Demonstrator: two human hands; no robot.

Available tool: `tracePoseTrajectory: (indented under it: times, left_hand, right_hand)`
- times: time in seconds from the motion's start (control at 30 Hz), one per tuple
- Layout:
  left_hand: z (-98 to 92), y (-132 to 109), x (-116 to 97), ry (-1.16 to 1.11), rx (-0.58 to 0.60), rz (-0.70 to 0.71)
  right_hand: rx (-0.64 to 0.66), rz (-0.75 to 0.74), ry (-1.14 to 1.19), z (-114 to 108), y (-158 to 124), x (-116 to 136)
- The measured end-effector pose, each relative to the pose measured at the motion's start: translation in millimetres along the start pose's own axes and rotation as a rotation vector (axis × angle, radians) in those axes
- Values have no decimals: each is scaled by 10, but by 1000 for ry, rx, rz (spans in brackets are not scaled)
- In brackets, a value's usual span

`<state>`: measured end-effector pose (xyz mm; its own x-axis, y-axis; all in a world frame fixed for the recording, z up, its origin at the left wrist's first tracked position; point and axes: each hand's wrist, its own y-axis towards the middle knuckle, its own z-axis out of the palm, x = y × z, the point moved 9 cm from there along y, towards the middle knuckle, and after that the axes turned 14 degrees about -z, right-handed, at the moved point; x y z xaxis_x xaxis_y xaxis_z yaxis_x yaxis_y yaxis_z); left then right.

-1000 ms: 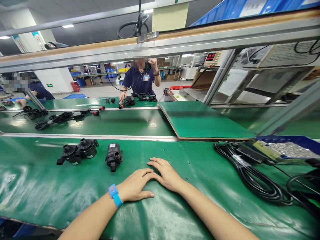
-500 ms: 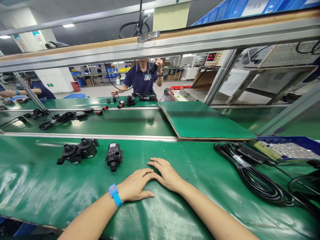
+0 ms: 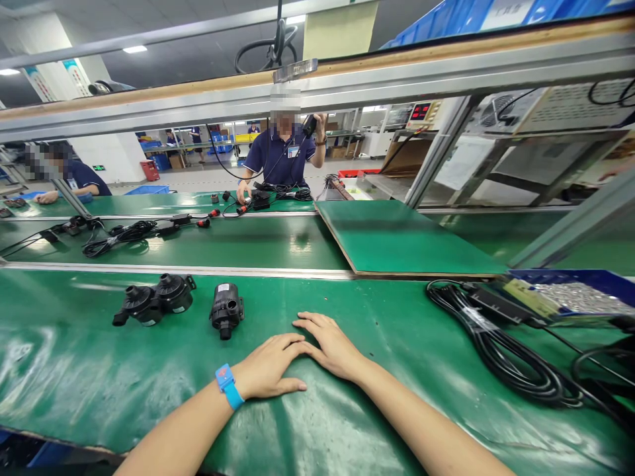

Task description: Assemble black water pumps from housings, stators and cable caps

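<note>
My left hand (image 3: 270, 367) rests on the green work mat (image 3: 149, 390), fingers stretched out and thumb apart, a blue strap round its wrist. My right hand (image 3: 330, 347) lies flat beside it, its thumb meeting the left fingertips. Neither hand holds anything. A small black pump (image 3: 227, 311) with a white label stands just beyond my left hand, not touched. Farther left, two more black pumps (image 3: 157, 299) sit against each other.
At right lie a coiled black cable (image 3: 501, 357) and a blue tray (image 3: 605, 287) of small shiny parts. A green board (image 3: 401, 238) bridges the conveyor belt (image 3: 258, 241), which carries cables (image 3: 129, 235). Co-workers (image 3: 282, 158) sit across it; a metal shelf frame (image 3: 347, 92) crosses overhead.
My hands stay still. The cables on the belt have shifted slightly right. The co-worker opposite raises a black object nearer the head and sets the other hand down among cables.
</note>
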<state>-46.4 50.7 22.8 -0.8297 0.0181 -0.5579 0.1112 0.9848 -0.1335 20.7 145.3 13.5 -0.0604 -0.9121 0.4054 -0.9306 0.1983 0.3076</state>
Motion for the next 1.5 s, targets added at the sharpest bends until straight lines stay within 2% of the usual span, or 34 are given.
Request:
tracePoseTrajectory:
  times: [0.73,1.5]
  left_hand:
    - [29,9,22,3,2,8]
    - [32,10,44,-11,-66,62]
  right_hand:
    - [7,0,-10,33,-7,-47]
    - [15,-6,-5,78,-20,-100]
